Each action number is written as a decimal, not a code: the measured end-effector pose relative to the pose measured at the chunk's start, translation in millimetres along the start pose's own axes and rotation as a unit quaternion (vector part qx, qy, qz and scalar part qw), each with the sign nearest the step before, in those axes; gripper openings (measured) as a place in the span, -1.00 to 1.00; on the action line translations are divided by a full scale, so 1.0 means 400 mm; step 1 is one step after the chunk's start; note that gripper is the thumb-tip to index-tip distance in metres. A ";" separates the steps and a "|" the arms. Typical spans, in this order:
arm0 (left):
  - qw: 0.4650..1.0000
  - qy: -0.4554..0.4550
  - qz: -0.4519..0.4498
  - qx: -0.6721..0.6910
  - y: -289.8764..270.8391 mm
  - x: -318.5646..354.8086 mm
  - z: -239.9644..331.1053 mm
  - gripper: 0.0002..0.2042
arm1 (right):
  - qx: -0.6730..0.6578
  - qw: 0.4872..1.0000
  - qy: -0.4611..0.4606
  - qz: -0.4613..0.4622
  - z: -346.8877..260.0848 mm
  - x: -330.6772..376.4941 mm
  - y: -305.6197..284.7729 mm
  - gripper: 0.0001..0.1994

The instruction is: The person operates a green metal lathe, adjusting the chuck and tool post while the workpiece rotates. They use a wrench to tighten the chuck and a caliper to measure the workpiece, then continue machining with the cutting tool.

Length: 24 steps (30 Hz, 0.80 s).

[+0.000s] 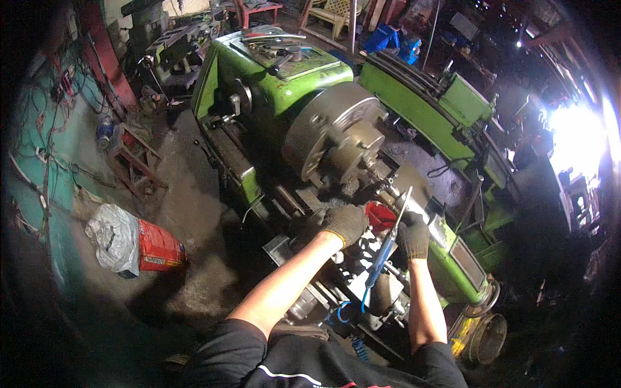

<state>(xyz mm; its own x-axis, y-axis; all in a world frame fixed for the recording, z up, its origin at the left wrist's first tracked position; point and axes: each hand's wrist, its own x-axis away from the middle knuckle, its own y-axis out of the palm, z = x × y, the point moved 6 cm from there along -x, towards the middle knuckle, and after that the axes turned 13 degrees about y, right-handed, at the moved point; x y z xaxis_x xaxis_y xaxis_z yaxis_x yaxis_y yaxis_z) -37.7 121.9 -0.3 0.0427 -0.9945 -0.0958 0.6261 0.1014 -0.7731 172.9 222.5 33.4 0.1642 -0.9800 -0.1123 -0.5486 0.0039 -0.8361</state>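
Note:
My left hand [346, 223] wears a dark knit glove. Its fingers are curled closed at the edge of a bright red piece [380, 216], which looks like cloth or a soft holder; I cannot tell which. Over the lathe, my right hand [414, 238], gloved alike, is beside the bright metal shaft [419, 208]; its fingertips are hidden. Between my hands is a blue air blow gun [380, 256] with a long thin nozzle pointing up and a blue coiled hose below. Ahead, the big round chuck [336, 129] of the green lathe [291, 71] faces right, with a drill-like bit [376, 169] near its centre.
Hand tools lie on top of the lathe's headstock. A red sack with a pale plastic bag [113, 236] stands on the floor to the left, near a rusty metal stand [136, 161]. At lower right is a round metal drum [486, 337]. Another green machine bed [414, 103] lies behind.

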 end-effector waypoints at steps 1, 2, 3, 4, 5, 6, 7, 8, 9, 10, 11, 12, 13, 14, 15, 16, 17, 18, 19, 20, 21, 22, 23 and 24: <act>1.000 -0.010 -0.008 0.000 -0.003 -0.008 -0.007 -0.59 | -0.045 0.999 0.021 -0.004 0.004 0.008 -0.011 -0.67; 1.000 -0.020 -0.021 -0.001 0.001 -0.010 -0.012 -0.59 | -0.029 0.999 0.032 -0.005 0.002 0.016 -0.004 -0.66; 0.999 -0.029 -0.034 -0.001 0.008 -0.010 -0.013 -0.59 | -0.012 0.999 0.044 -0.005 0.007 0.021 -0.001 -0.65; 0.999 -0.025 -0.024 0.012 0.038 -0.016 -0.033 -0.61 | -0.028 0.999 0.035 0.002 0.030 0.026 0.001 -0.64; 1.000 -0.006 -0.013 0.000 0.040 -0.014 -0.030 -0.61 | -0.050 0.998 0.027 0.016 0.061 0.024 0.011 -0.64; 1.000 0.010 -0.002 -0.011 0.041 -0.008 -0.029 -0.62 | -0.072 0.997 0.017 0.027 0.068 0.021 0.009 -0.63; 0.999 0.025 0.010 -0.021 0.041 -0.012 -0.026 -0.63 | -0.055 0.998 0.004 0.029 0.074 0.012 0.009 -0.63; 1.000 0.010 -0.011 -0.023 0.036 -0.017 -0.032 -0.64 | -0.042 0.999 -0.004 0.029 0.064 0.019 0.011 -0.63; 1.000 0.008 -0.017 -0.016 0.032 -0.013 -0.031 -0.64 | -0.029 0.999 -0.012 0.028 0.054 0.026 0.012 -0.63; 1.000 0.006 -0.022 -0.008 0.031 -0.004 -0.028 -0.64 | -0.031 0.999 -0.020 0.019 0.048 0.040 0.008 -0.64; 1.000 0.006 -0.025 -0.002 0.024 -0.003 -0.023 -0.64 | -0.040 0.999 -0.024 0.019 0.048 0.039 0.004 -0.64; 0.999 0.015 -0.029 -0.007 0.030 -0.012 -0.027 -0.64 | -0.049 0.998 -0.029 0.019 0.055 0.045 0.001 -0.65; 0.999 0.012 -0.032 -0.010 0.030 -0.016 -0.028 -0.64 | -0.057 0.998 -0.034 0.019 0.062 0.051 -0.002 -0.66; 0.999 0.008 -0.037 -0.013 0.011 -0.009 -0.019 -0.64 | -0.028 1.000 -0.011 0.009 0.057 0.057 0.012 -0.66; 0.999 0.004 -0.042 -0.017 -0.001 -0.006 -0.013 -0.64 | -0.018 0.999 -0.034 0.020 0.043 0.064 0.006 -0.66; 0.998 0.021 -0.036 -0.037 0.041 -0.016 -0.040 -0.64 | -0.008 0.998 -0.057 0.030 0.030 0.078 -0.007 -0.65; 0.999 0.020 -0.034 -0.030 0.043 -0.014 -0.036 -0.64 | 0.004 0.996 -0.080 0.040 0.001 0.092 -0.030 -0.65; 0.999 0.019 -0.032 -0.023 0.042 -0.012 -0.037 -0.64 | 0.027 0.996 -0.076 0.032 -0.017 0.095 -0.040 -0.67; 0.999 0.017 -0.030 -0.016 0.039 -0.013 -0.038 -0.64 | -0.006 0.997 -0.066 0.041 -0.006 0.091 -0.040 -0.68; 0.999 0.003 -0.042 -0.001 0.031 -0.016 -0.030 -0.62 | -0.039 0.996 -0.051 0.054 0.024 0.098 -0.038 -0.69; 0.999 0.007 -0.037 -0.005 0.033 -0.022 -0.036 -0.62 | -0.074 0.994 -0.042 0.064 0.046 0.092 -0.029 -0.70; 0.999 0.010 -0.031 -0.009 0.041 -0.023 -0.042 -0.62 | -0.102 0.992 0.008 0.072 0.086 0.067 -0.024 -0.74; 1.000 0.014 -0.027 -0.010 0.051 -0.022 -0.046 -0.62 | -0.126 0.987 0.058 0.079 0.141 0.036 -0.024 -0.77; 1.000 0.009 -0.021 -0.009 0.054 -0.022 -0.043 -0.63 | -0.172 0.978 0.095 0.075 0.217 -0.001 -0.018 -0.80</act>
<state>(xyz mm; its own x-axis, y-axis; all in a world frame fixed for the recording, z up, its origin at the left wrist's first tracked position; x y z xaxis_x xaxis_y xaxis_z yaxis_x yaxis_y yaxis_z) -38.2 133.4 -26.9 0.0035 -0.9972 -0.0746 0.6132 0.0611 -0.7876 247.8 240.1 -7.2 -0.0761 -0.9930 -0.0909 -0.8034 0.1150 -0.5843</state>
